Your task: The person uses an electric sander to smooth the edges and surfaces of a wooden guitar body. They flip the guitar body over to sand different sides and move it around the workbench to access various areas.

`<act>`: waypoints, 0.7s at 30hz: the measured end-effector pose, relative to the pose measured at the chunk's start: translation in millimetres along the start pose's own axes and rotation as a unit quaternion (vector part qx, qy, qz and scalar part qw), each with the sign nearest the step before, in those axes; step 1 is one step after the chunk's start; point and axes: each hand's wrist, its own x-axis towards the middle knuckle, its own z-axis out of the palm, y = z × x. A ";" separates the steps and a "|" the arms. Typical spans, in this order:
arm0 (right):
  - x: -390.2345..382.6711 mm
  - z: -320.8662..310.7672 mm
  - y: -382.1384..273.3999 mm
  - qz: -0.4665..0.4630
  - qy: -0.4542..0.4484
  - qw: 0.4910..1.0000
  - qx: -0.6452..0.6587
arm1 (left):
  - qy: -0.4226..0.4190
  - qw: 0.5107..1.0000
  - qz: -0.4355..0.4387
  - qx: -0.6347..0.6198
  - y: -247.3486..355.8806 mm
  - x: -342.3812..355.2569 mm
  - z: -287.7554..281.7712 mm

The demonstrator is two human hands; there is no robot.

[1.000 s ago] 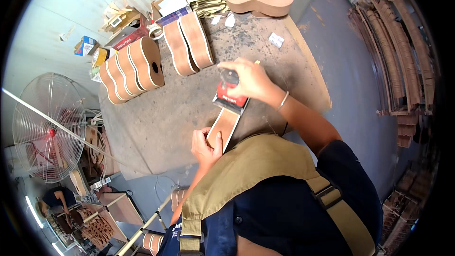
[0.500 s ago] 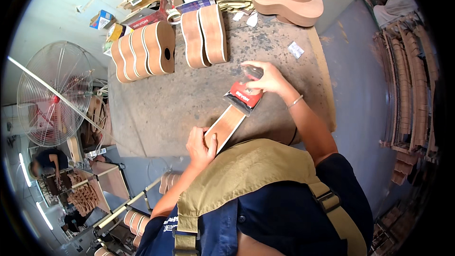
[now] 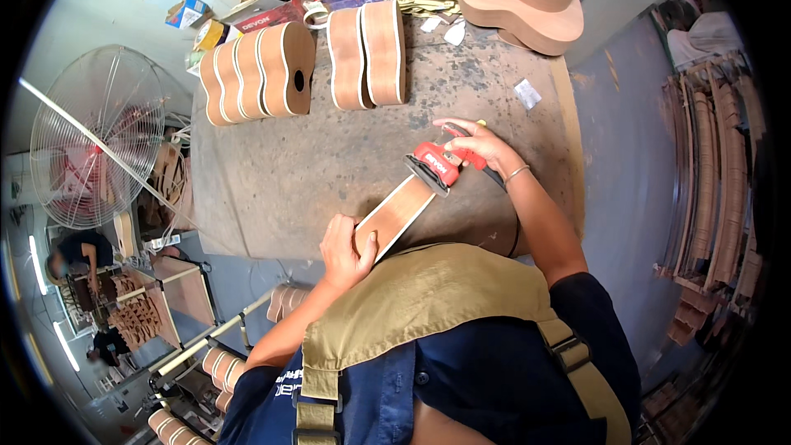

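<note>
My left hand [image 3: 344,249] grips the near end of a small wooden instrument body [image 3: 397,209], seen along its side, with pale binding strips on both edges. The thumb lies on the wood while the fingers wrap the far edge. In my right hand [image 3: 488,150] is a red and black electric sander [image 3: 435,165], tilted so that its dark pad edge shows. That pad is at the far end of the wooden side; whether it touches cannot be made out. The underside of the body is hidden, partly by my apron [image 3: 428,288].
Two groups of small instrument bodies [image 3: 259,74] [image 3: 367,53] stand on the stained workbench [image 3: 264,189]. Larger bodies [image 3: 519,21] are stacked at the back right. Boxes [image 3: 276,15] line the back. A caged fan [image 3: 97,136] stands left; a person [image 3: 82,255] works beyond it.
The sander has turned and tilted in my right hand, so its pad edge shows more. My left hand keeps its hold on the wooden body. The whole view has shifted slightly.
</note>
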 end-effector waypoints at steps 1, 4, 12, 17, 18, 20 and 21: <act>4.6 -0.1 9.2 0.000 0.006 1.000 0.007 | 0.000 1.000 0.005 0.001 -0.7 -0.3 0.0; 1.0 5.9 9.3 -0.006 0.023 1.000 -0.012 | -0.001 1.000 0.012 0.003 -1.8 -1.3 -0.3; -62.4 113.3 -57.0 -0.298 0.236 0.798 -0.468 | 0.004 1.000 0.003 -0.001 -3.7 -2.1 3.0; -105.2 187.5 -53.9 -0.330 0.243 0.717 -0.564 | 0.015 1.000 -0.015 -0.015 0.2 -2.6 6.1; -108.9 191.9 -53.1 -0.324 0.232 0.714 -0.575 | 0.018 0.999 -0.023 -0.019 1.1 -3.7 6.7; -112.4 193.7 -53.2 -0.314 0.235 0.710 -0.585 | 0.022 0.999 -0.022 -0.024 -1.2 -5.2 8.1; -112.0 189.2 -55.2 -0.313 0.247 0.707 -0.584 | 0.028 0.999 -0.023 -0.026 -1.7 -6.1 8.6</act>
